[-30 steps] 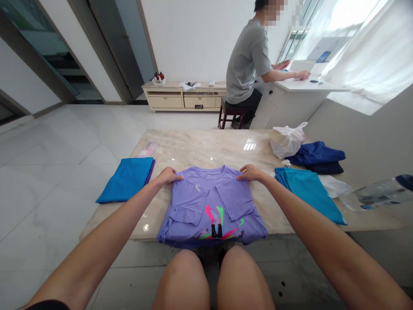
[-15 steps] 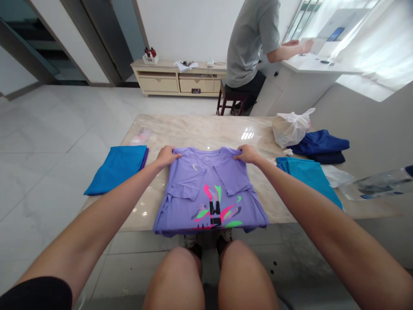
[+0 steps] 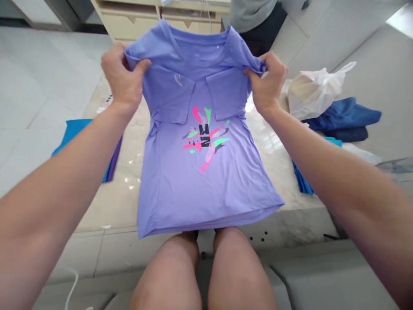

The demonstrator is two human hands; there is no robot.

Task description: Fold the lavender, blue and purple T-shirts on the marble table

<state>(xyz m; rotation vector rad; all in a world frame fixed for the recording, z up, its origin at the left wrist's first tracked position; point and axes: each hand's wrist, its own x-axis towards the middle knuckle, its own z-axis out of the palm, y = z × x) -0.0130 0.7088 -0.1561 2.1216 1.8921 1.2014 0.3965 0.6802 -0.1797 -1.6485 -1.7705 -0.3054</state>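
A purple T-shirt (image 3: pixel 200 181) with a pink, green and black print hangs stretched between my hands, raised in front of the marble table. Its two sleeves are folded inward across the chest. My left hand (image 3: pixel 124 77) pinches the shoulder on the left, thumb in front and the other fingers behind the cloth. At the opposite shoulder, my right hand (image 3: pixel 269 79) grips the fabric the same way. The hem hangs near the table's front edge, above my knees.
Folded blue cloth (image 3: pixel 75 131) lies on the marble table (image 3: pixel 112 202) at left. To the right are a white plastic bag (image 3: pixel 316 92), dark blue clothing (image 3: pixel 351 114) and teal-blue cloth (image 3: pixel 301 178). Beyond the table a person (image 3: pixel 251 17) sits near a cream cabinet (image 3: pixel 129 26).
Both hands have lifted the purple T-shirt off the table, up and toward me. Its lower part, earlier over the table edge, now hangs in full view. The head view has tilted down.
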